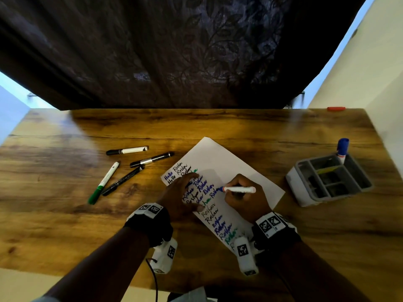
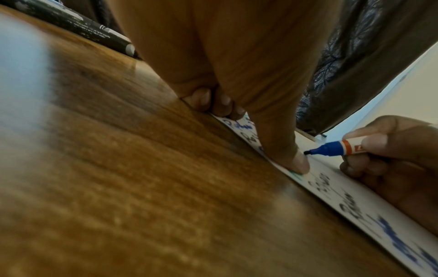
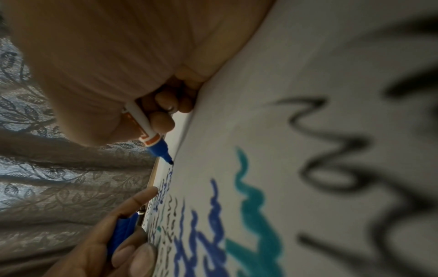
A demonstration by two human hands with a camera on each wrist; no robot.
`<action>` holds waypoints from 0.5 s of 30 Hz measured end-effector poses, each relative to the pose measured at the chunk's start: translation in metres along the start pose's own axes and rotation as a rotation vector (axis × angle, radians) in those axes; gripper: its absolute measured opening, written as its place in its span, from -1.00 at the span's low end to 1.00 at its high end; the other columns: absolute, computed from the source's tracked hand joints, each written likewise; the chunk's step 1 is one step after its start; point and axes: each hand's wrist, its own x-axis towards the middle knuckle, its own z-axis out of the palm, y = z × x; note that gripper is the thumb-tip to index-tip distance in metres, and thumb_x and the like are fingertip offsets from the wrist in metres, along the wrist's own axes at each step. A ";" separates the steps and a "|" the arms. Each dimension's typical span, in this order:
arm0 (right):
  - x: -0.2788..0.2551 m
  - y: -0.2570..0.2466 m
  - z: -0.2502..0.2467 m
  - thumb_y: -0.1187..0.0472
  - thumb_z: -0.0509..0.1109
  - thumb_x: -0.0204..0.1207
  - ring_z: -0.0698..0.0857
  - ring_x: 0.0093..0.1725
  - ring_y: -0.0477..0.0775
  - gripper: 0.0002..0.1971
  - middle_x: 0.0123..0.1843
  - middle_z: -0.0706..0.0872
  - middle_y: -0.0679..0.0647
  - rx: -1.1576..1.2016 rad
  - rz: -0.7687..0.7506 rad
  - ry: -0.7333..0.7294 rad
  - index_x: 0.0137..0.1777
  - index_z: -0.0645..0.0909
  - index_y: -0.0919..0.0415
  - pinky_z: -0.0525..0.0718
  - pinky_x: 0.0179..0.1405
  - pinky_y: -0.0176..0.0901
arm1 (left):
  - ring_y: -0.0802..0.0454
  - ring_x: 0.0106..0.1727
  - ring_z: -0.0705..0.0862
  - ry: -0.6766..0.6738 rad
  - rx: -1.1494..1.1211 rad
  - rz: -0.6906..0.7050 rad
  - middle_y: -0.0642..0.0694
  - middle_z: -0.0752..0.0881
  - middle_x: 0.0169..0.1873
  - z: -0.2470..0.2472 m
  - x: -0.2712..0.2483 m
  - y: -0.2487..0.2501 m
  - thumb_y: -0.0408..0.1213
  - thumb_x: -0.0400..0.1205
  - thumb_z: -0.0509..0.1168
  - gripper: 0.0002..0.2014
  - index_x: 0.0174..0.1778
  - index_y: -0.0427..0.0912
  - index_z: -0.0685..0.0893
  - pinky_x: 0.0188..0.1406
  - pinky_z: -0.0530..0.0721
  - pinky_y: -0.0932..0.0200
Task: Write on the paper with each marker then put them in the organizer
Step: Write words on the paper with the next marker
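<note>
A white sheet of paper point(image 1: 229, 162) covered in blue, black and green words lies at the table's middle. My right hand point(image 1: 234, 194) grips a white marker with a blue tip point(image 1: 239, 189), its tip touching the paper point(image 3: 284, 93) at the end of a blue word. My left hand point(image 1: 187, 192) rests on the sheet's left edge, thumb point(image 2: 284, 150) pressed down, and pinches a blue cap point(image 3: 122, 232). The grey organizer point(image 1: 301, 192) stands at the right with one blue-capped marker point(image 1: 342, 147) upright in it.
Left of the paper lie several capped markers: a black-and-white one point(image 1: 127, 150), a black-and-silver one point(image 1: 152, 159), a green one point(image 1: 103, 183) and a black one point(image 1: 122, 182). A dark curtain hangs behind the table. A small red object point(image 1: 335, 108) sits at the back right edge.
</note>
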 end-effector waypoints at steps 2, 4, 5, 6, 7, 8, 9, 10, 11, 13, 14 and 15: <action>0.000 0.000 0.000 0.16 0.50 0.34 0.64 -0.36 -0.01 -0.89 -0.42 0.68 0.01 -0.016 -0.009 -0.002 -0.19 0.68 0.16 0.48 -0.45 -0.51 | -0.04 0.36 0.54 0.002 0.016 0.002 -0.04 0.47 0.43 0.000 0.000 0.002 0.14 0.23 0.63 -0.07 0.49 0.22 0.32 0.31 0.67 -0.12; 0.001 0.001 -0.001 0.22 0.53 0.34 0.60 -0.39 -0.04 -0.89 -0.44 0.65 -0.02 -0.017 0.013 -0.020 -0.20 0.66 0.18 0.47 -0.47 -0.49 | -0.04 0.37 0.54 -0.001 0.021 0.011 -0.04 0.46 0.44 -0.001 0.000 0.002 0.13 0.24 0.63 -0.08 0.49 0.23 0.32 0.32 0.67 -0.12; 0.001 0.002 -0.001 0.25 0.55 0.34 0.59 -0.41 -0.08 -0.88 -0.45 0.64 -0.05 -0.017 0.030 -0.026 -0.21 0.65 0.17 0.47 -0.47 -0.49 | -0.04 0.37 0.55 -0.005 0.016 0.012 -0.04 0.47 0.44 -0.001 0.000 0.002 0.14 0.23 0.63 -0.08 0.48 0.24 0.32 0.31 0.67 -0.13; 0.001 0.002 -0.002 0.26 0.55 0.34 0.59 -0.43 -0.11 -0.87 -0.45 0.64 -0.06 -0.025 0.038 -0.026 -0.22 0.64 0.15 0.48 -0.46 -0.48 | -0.03 0.37 0.56 -0.009 0.013 0.009 -0.03 0.47 0.44 -0.001 0.000 0.002 0.14 0.23 0.63 -0.08 0.48 0.26 0.31 0.30 0.68 -0.13; 0.002 0.002 -0.002 0.26 0.55 0.35 0.59 -0.44 -0.11 -0.87 -0.44 0.64 -0.06 -0.033 0.036 -0.023 -0.22 0.63 0.13 0.50 -0.44 -0.47 | -0.03 0.37 0.56 -0.010 0.013 0.006 -0.03 0.48 0.43 -0.001 -0.001 0.002 0.14 0.23 0.63 -0.08 0.47 0.27 0.31 0.30 0.69 -0.12; 0.002 0.002 -0.001 0.25 0.55 0.36 0.59 -0.44 -0.10 -0.87 -0.43 0.66 -0.05 -0.033 0.030 -0.019 -0.22 0.63 0.12 0.51 -0.43 -0.46 | -0.02 0.36 0.56 -0.007 0.016 0.003 -0.03 0.48 0.43 -0.001 -0.001 0.001 0.14 0.23 0.63 -0.08 0.47 0.28 0.31 0.30 0.69 -0.12; 0.002 0.002 -0.001 0.24 0.55 0.35 0.60 -0.43 -0.10 -0.87 -0.42 0.66 -0.05 -0.024 0.026 -0.016 -0.23 0.62 0.10 0.51 -0.43 -0.47 | -0.02 0.36 0.56 -0.006 0.020 0.002 -0.03 0.48 0.43 -0.001 -0.001 0.002 0.14 0.23 0.63 -0.08 0.47 0.28 0.30 0.30 0.68 -0.12; 0.002 0.003 0.000 0.23 0.53 0.34 0.61 -0.42 -0.12 -0.87 -0.43 0.66 -0.08 -0.010 0.027 -0.010 -0.24 0.61 0.08 0.50 -0.43 -0.50 | -0.02 0.36 0.55 -0.005 0.025 0.003 -0.02 0.48 0.43 -0.001 -0.001 0.003 0.14 0.23 0.63 -0.08 0.47 0.28 0.30 0.31 0.68 -0.11; 0.002 0.003 0.000 0.21 0.52 0.33 0.62 -0.41 -0.16 -0.88 -0.43 0.66 -0.12 0.007 0.027 -0.004 -0.24 0.61 0.06 0.49 -0.42 -0.53 | -0.02 0.36 0.55 -0.002 0.029 0.006 -0.02 0.48 0.43 -0.001 -0.001 0.003 0.13 0.24 0.63 -0.08 0.48 0.26 0.31 0.32 0.67 -0.10; 0.002 0.004 0.000 0.20 0.49 0.36 0.68 -0.32 -0.20 -0.92 -0.35 0.72 -0.16 0.045 0.007 0.004 -0.17 0.66 0.08 0.55 -0.34 -0.53 | -0.01 0.35 0.56 0.001 0.024 0.010 -0.02 0.49 0.42 -0.001 -0.001 0.003 0.12 0.25 0.63 -0.09 0.47 0.26 0.31 0.32 0.67 -0.08; 0.003 0.004 0.000 0.20 0.50 0.39 0.71 -0.26 -0.18 -0.91 -0.28 0.76 -0.12 0.056 -0.004 0.011 -0.11 0.69 0.12 0.61 -0.28 -0.49 | -0.01 0.35 0.56 -0.001 0.021 0.010 -0.01 0.49 0.42 -0.001 -0.001 0.003 0.13 0.24 0.63 -0.10 0.47 0.27 0.31 0.32 0.67 -0.07; 0.004 0.005 -0.001 0.22 0.51 0.43 0.73 -0.21 -0.14 -0.90 -0.21 0.80 -0.06 0.063 -0.003 0.020 -0.07 0.71 0.16 0.67 -0.23 -0.44 | 0.00 0.36 0.56 -0.005 0.020 0.009 0.00 0.50 0.41 -0.001 -0.001 0.003 0.14 0.24 0.63 -0.09 0.46 0.28 0.31 0.32 0.67 -0.07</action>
